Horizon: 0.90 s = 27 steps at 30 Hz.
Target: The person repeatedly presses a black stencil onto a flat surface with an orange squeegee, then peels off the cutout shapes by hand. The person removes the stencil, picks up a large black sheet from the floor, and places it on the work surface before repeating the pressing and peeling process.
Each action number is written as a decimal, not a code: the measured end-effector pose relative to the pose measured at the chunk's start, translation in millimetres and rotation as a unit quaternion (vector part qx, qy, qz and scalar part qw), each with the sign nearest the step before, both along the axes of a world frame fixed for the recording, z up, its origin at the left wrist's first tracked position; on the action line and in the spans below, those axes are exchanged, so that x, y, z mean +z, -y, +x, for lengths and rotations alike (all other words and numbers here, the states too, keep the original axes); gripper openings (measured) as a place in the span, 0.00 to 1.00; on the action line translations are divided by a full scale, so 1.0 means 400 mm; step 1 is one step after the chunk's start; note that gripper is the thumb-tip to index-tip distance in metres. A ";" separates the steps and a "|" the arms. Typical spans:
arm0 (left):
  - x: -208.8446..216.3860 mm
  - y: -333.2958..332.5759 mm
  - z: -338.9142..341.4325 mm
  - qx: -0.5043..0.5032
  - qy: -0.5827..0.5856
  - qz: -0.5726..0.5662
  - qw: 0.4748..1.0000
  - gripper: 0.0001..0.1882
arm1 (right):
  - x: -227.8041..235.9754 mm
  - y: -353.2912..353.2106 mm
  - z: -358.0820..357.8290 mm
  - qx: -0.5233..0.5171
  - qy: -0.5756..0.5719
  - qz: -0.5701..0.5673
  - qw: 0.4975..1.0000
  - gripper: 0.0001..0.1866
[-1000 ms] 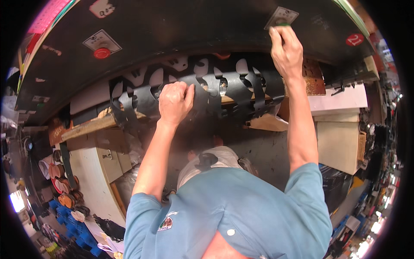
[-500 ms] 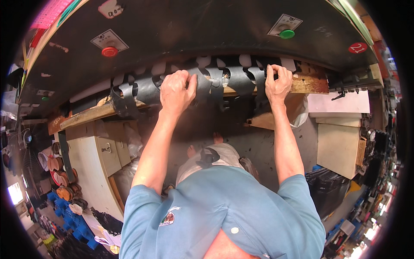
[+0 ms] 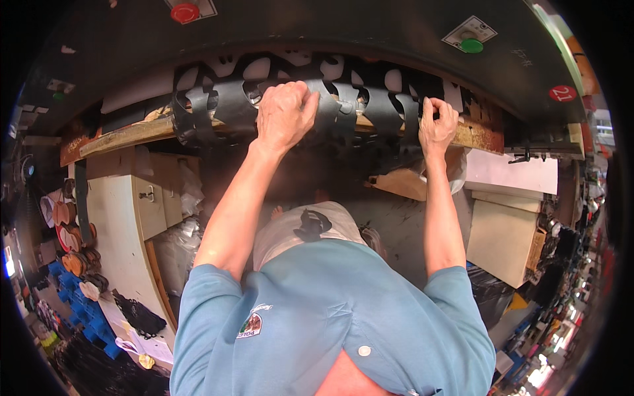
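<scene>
A black sheet with rows of cut-out holes, leather-like, hangs over the front edge of a worn wooden board. Its far part runs back beneath a dark machine head. My left hand, fingers curled down, is closed on the sheet left of its middle. Near the sheet's right end, my right hand pinches its edge between thumb and fingers. Pale surface shows through several holes. The fingertips of my left hand are hidden behind its knuckles.
Overhead, the dark machine head carries a red button and a green button. A pale cabinet stands at left, and a cream box at right. A brown paper-like piece lies below the board.
The view has tilted, so the board and buttons sit higher in it. More of the holed sheet shows beneath the machine head. Both hands keep their hold on the sheet.
</scene>
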<state>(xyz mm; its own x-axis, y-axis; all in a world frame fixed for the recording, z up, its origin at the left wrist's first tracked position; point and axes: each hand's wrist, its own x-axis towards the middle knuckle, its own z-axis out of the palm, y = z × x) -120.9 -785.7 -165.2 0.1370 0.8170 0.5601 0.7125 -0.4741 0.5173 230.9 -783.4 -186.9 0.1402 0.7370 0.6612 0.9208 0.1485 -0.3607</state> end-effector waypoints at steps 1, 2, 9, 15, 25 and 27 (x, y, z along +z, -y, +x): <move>0.002 0.002 0.000 -0.003 0.002 -0.009 1.000 0.12 | 0.002 0.005 -0.001 -0.008 -0.003 -0.014 1.000 0.09; 0.003 0.006 0.002 0.000 0.000 -0.016 1.000 0.13 | 0.004 0.013 -0.002 -0.009 -0.007 -0.016 1.000 0.09; 0.010 0.018 0.002 -0.016 -0.022 -0.041 0.999 0.12 | 0.086 0.018 -0.053 -0.078 -0.309 -0.143 0.937 0.12; 0.077 -0.023 -0.024 -0.100 -0.066 -0.167 0.979 0.12 | 0.173 -0.211 -0.224 0.149 -0.097 -0.164 0.970 0.37; 0.111 -0.476 -0.029 -0.035 0.008 -0.063 0.997 0.17 | 0.178 -0.437 -0.341 0.197 0.104 -0.242 0.944 0.57; 0.069 -0.549 -0.005 -0.005 -0.072 -0.053 0.996 0.21 | 0.177 -0.435 -0.346 0.184 0.094 -0.251 0.946 0.56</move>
